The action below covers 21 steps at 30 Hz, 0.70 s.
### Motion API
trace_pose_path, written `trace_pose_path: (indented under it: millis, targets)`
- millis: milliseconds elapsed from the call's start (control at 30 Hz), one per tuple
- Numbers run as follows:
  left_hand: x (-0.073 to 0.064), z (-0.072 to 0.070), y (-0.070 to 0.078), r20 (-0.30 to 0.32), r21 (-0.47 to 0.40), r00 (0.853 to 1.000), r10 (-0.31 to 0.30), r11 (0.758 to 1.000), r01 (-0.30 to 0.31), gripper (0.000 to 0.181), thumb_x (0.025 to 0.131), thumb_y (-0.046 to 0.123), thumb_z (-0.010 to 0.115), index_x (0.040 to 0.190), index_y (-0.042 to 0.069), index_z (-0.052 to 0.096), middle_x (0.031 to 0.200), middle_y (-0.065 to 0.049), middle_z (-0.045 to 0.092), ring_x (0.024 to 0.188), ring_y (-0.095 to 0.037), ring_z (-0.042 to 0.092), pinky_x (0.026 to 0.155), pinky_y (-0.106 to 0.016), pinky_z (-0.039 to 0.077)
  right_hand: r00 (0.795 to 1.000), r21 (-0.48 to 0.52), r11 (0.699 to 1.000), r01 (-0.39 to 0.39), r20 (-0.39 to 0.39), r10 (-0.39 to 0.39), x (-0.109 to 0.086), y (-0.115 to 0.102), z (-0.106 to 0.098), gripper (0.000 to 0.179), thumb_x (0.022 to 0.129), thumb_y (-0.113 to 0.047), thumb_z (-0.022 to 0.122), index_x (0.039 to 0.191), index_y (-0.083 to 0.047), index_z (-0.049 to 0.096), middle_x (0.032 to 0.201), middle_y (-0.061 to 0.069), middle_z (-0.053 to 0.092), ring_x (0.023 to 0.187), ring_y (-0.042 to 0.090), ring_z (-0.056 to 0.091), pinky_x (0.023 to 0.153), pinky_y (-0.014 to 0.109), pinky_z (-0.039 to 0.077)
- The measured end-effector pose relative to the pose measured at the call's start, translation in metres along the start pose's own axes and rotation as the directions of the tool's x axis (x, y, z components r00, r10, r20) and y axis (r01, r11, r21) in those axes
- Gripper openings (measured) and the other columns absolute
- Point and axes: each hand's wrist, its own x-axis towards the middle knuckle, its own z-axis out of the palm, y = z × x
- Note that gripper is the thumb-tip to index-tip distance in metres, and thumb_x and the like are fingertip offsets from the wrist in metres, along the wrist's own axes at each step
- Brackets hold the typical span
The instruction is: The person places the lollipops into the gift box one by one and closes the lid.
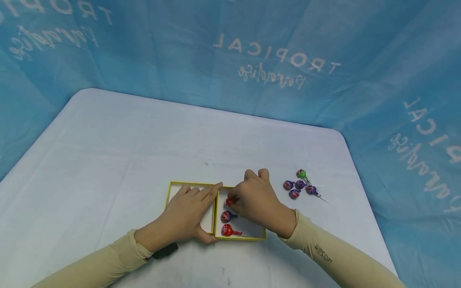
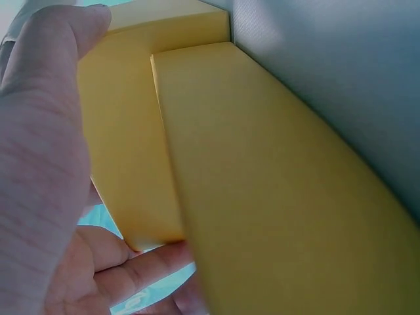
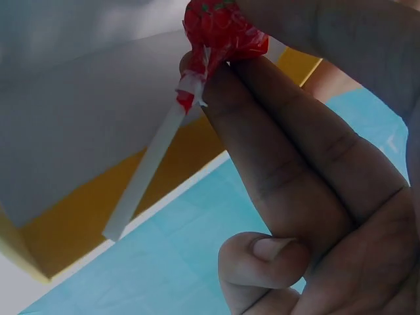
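Observation:
A yellow box (image 1: 240,239) with a white inside stands on the table, its right half holding a purple lollipop (image 1: 226,217) and a red lollipop (image 1: 227,230) near the front. My left hand (image 1: 183,214) spans the adjoining yellow-edged tray (image 1: 191,183) and grips it where the two meet, thumb at the near edge and fingers toward the far edge. Yellow outer walls (image 2: 262,164) fill the left wrist view. Over the right half, my right hand (image 1: 257,200) pinches another red lollipop (image 3: 220,33) by its wrapped head; its white stick (image 3: 147,170) points away from the fingers.
To the right of the box lie several purple lollipops (image 1: 294,194) and a green one (image 1: 301,173). White cloth covers the table (image 1: 162,132). A blue printed curtain (image 1: 180,52) hangs behind and along both sides.

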Motion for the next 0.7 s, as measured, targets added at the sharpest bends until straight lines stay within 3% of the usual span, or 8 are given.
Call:
trace_pose_path:
  millis: [467,700]
  targets:
    - [-0.0006,0.0005,0.0004,-0.038,0.02,0.999,0.007,1.0,-0.006,0.13,0.054,0.085,0.072,0.154,0.008,0.04,0.139,0.002,0.06,0.085,-0.017,0.057,0.078,-0.033,0.035,0.996,-0.032,0.996,0.08,0.045,-0.078,0.0041,-0.0051,0.0014,0.009,0.075,-0.032,0.088,0.079,-0.028,0.081,0.064,-0.017,0.067,0.067,0.012,0.037,0.075,0.042,0.024]
    - [-0.0009,0.0005,0.0007,-0.042,0.012,0.999,0.008,1.0,-0.008,0.13,0.054,0.084,0.073,0.154,0.008,0.04,0.14,0.001,0.059,0.084,-0.017,0.056,0.077,-0.033,0.034,0.993,-0.04,0.996,0.082,0.093,-0.078,0.0094,-0.0085,0.003,0.007,0.076,-0.031,0.086,0.078,-0.028,0.08,0.058,-0.017,0.06,0.065,0.013,0.038,0.073,0.041,0.024]
